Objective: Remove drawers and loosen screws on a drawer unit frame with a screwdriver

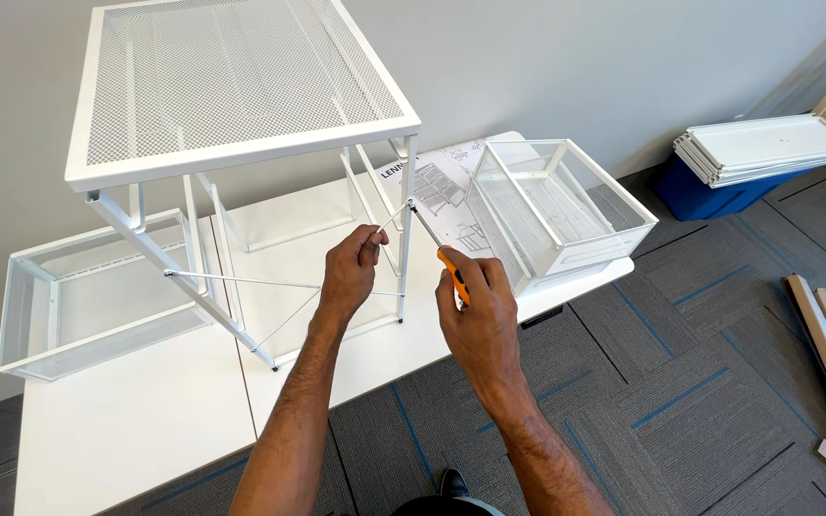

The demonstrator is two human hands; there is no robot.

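right hand (478, 320) closed on orange-handled screwdriver (440, 250), shaft angled up-left to frame leg (406, 220) | left hand (348, 272) pinched on thin brace rod (389, 222), nearer leg | frame stood on white table (126, 420)
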